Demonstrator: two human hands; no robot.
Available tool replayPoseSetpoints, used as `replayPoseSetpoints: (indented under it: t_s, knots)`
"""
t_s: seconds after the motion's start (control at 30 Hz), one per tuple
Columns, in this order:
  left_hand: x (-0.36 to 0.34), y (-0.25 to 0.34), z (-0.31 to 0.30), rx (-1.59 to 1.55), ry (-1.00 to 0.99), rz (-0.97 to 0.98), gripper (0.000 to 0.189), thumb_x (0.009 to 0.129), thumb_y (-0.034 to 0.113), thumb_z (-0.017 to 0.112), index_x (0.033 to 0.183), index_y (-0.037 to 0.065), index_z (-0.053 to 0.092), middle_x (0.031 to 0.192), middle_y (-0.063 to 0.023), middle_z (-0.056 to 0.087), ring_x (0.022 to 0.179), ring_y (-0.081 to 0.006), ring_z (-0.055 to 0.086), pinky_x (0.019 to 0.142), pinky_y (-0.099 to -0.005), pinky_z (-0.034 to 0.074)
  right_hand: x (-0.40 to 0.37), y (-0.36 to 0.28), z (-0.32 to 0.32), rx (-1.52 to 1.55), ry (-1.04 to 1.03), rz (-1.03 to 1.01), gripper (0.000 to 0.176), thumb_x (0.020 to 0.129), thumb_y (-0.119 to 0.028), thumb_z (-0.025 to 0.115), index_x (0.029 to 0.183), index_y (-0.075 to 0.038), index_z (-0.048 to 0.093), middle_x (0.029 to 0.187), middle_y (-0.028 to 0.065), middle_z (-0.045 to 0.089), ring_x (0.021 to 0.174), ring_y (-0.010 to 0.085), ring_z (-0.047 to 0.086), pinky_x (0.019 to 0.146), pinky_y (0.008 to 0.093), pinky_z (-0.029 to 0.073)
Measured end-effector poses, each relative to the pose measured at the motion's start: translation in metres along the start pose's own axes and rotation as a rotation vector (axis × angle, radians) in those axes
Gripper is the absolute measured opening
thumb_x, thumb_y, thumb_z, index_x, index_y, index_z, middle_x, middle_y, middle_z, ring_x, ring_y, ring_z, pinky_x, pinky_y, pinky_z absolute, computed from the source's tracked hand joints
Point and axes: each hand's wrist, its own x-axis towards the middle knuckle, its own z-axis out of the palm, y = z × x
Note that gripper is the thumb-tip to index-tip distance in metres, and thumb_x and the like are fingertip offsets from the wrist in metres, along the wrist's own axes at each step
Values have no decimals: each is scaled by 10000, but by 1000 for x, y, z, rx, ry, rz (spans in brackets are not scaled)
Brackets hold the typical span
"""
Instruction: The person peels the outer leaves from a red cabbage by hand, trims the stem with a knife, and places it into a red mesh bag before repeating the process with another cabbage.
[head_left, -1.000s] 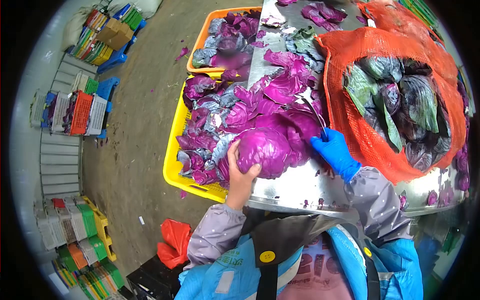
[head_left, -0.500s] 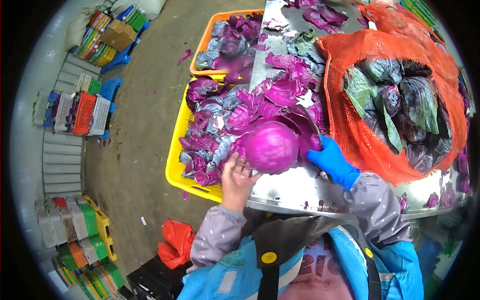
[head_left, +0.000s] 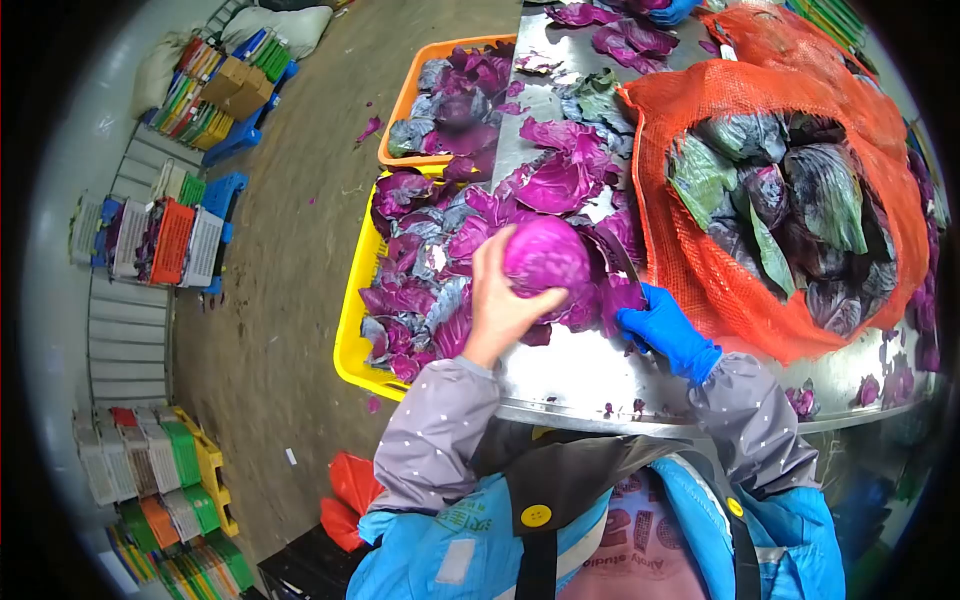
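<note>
My bare left hand [head_left: 505,300] is closed around a peeled red cabbage [head_left: 548,258], glossy purple and round, held above the metal table's left edge. In my right hand [head_left: 665,328], which wears a blue glove, is a knife [head_left: 622,256] whose narrow blade slants up and left, just right of the cabbage. Its handle is hidden by the glove. Loose purple cabbage leaves [head_left: 560,180] lie on the table behind the cabbage. Beside my left hand, a yellow crate [head_left: 350,345] is full of torn purple and grey-green leaves.
An orange mesh sack [head_left: 665,235] of unpeeled cabbages stands open at the right of the metal table [head_left: 570,375]. An orange crate [head_left: 400,85] of leaves sits beyond the yellow one. Stacked crates [head_left: 172,240] line the left wall. A red bag [head_left: 350,495] is low at left.
My left hand has shifted from below the cabbage to its left side, and the cabbage has moved up and slightly right. My gloved right hand has barely moved.
</note>
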Motion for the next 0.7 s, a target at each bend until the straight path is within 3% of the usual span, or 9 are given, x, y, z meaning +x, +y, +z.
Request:
replayPoseSetpoints:
  t_s: [0.1,0.17,0.2,0.33,0.4,0.5,0.53,0.6,0.7]
  knots:
    - [-6,-24,-5,-969,-21,-450,760,770,265,747,1383,85,337,1297,-177,461,1193,-329,487,1004,-460,434,2,8,-7,24,-42,-42,271,829,-149,629,1073,-46,572,666,11,584,524,66,528,446,223,406]
    - [-9,-32,-14,-1363,-44,-725,682,872,361,630,1410,107,296,1343,-177,441,1227,-345,473,995,-537,433,0,17,-5,90,-10,-8,381,839,-195,671,1169,-67,531,678,14,587,535,67,531,459,221,412]
    - [-15,-29,-16,-1439,-28,-837,708,891,511,543,1425,126,281,1379,-170,419,1271,-358,435,989,-599,416,-1,14,0,111,-1,-48,491,840,-226,697,1255,-75,481,669,3,586,536,73,531,478,237,432]
    - [-17,-7,-20,-1506,-93,-782,808,835,648,521,1448,186,271,1449,-136,353,1307,-372,388,984,-641,372,-7,-13,15,-253,172,-234,520,839,-224,703,1284,-83,473,831,53,627,655,140,604,565,294,491]
    - [-19,-6,-16,-1494,-119,-785,802,843,643,513,1448,175,273,1442,-137,366,1303,-369,394,992,-626,375,-10,-46,31,-566,246,-984,613,769,-173,760,1305,-66,482,1070,104,585,911,220,605,752,339,505]
    - [-25,0,-10,-1471,-161,-782,761,873,613,498,1438,143,298,1401,-136,424,1277,-358,428,1009,-590,384,-6,-57,48,-654,119,-985,573,736,-181,767,1237,-59,516,1153,130,514,1050,298,554,852,377,477]
    - [-29,-2,-6,-1460,-136,-757,700,896,570,495,1410,125,327,1354,-136,462,1234,-337,472,997,-567,413,-5,-57,51,-753,159,-942,512,768,-237,722,1209,-85,510,1172,158,519,944,356,609,732,404,524]
    - [-31,-4,-3,-1413,-101,-751,624,913,522,508,1359,103,382,1286,-120,514,1171,-279,530,954,-532,463,-3,-52,52,-769,182,-917,463,771,-231,715,1169,-91,524,1144,147,534,914,347,617,714,409,522]
    - [-35,-11,-3,-1359,-143,-705,644,908,538,499,1373,112,371,1294,-131,507,1200,-296,508,953,-538,462,-9,-44,50,-810,161,-891,368,782,-229,703,1093,-110,547,1067,121,566,848,328,630,678,414,517]
